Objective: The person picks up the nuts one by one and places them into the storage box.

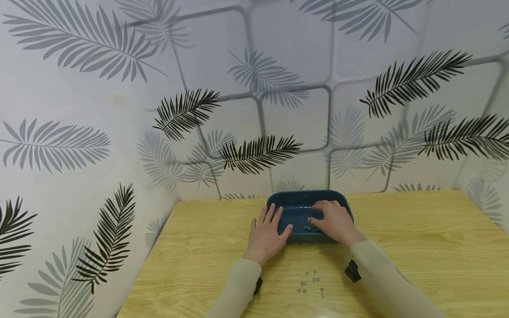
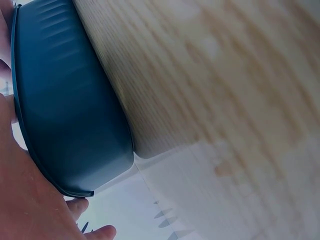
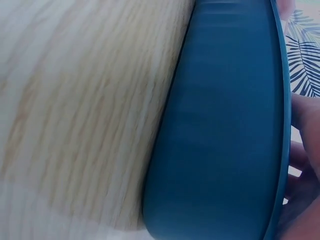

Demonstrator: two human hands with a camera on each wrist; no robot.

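A dark blue plastic tray (image 1: 292, 237) stands near the back edge of the table. Several small ring-shaped metal pieces (image 1: 307, 228), which look like nuts, lie on its floor. My left hand (image 1: 265, 236) lies over the tray's left front corner, fingers spread, with nothing held. Over the right side reaches my right hand (image 1: 333, 219), its fingers bent inside the tray and its thumb apart from them; no object shows between them. Both wrist views show the tray's outer front wall, with the left hand (image 2: 25, 185) and the right hand (image 3: 305, 170) at its rim.
More small metal rings (image 1: 305, 283) lie scattered on the wooden table (image 1: 199, 247) in front of the tray. A leaf-patterned wall (image 1: 294, 119) rises just behind the table. Black wrist-worn devices (image 1: 352, 271) hang beneath the forearms.
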